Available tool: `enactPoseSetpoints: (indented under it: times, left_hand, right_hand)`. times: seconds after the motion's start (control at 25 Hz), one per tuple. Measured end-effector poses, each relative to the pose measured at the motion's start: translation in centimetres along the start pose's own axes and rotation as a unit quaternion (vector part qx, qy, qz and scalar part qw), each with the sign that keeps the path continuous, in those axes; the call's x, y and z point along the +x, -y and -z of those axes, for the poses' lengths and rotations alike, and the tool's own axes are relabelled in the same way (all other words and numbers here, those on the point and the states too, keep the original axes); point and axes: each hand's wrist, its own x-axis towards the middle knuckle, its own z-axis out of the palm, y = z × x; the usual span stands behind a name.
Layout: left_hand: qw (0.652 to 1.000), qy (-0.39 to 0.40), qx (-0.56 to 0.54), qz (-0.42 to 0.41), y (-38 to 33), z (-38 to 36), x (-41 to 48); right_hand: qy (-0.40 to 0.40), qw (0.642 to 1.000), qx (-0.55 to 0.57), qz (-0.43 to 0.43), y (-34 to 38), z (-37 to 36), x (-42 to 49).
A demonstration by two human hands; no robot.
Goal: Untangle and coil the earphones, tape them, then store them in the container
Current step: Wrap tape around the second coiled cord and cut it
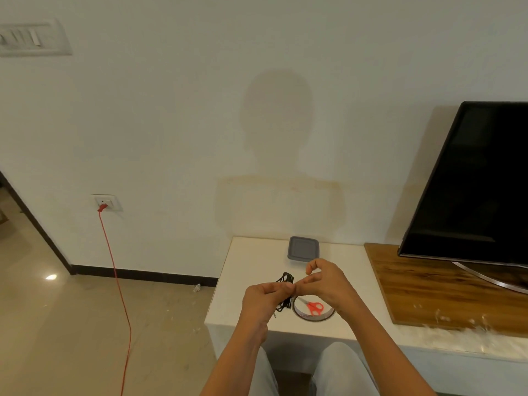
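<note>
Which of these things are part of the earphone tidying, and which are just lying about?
In use: earphones, gripped by the left hand; tape roll; red scissors inside it; grey container.
Lying about: television; wooden board; red cable in the wall socket.

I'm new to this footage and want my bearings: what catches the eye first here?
Both hands meet mid-frame over the white table: the left hand grips the bundled black earphones, the right hand reaching them with its fingertips. Just beneath lie red scissors inside a tape roll, with a grey container behind; a big dark TV fills the right edge.
</note>
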Motion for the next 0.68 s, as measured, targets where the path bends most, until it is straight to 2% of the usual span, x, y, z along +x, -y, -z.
enactPoseSetpoints:
  times: [0.28, 0.44, 0.56, 0.68]
  left_hand:
    - [0.999, -0.011, -0.005, 0.045, 1.0, -0.5, 2.2]
    - [0.995, -0.034, -0.035, 0.087, 0.2, -0.7, 3.9]
    - [0.995, -0.042, -0.047, 0.083, 0.1, -0.8, 5.3]
    - [0.997, -0.057, 0.000, 0.044, 1.0, -0.6, 7.2]
  right_hand:
    - [-0.037, 0.995, -0.062, 0.069, -1.6, -1.7, 1.4]
    - [-0.050, 0.994, -0.044, 0.092, -2.1, -2.5, 2.2]
    - [-0.026, 0.994, -0.019, 0.107, -3.1, -2.2, 3.0]
    - [0.045, 0.995, -0.012, 0.089, -4.6, -1.4, 3.7]
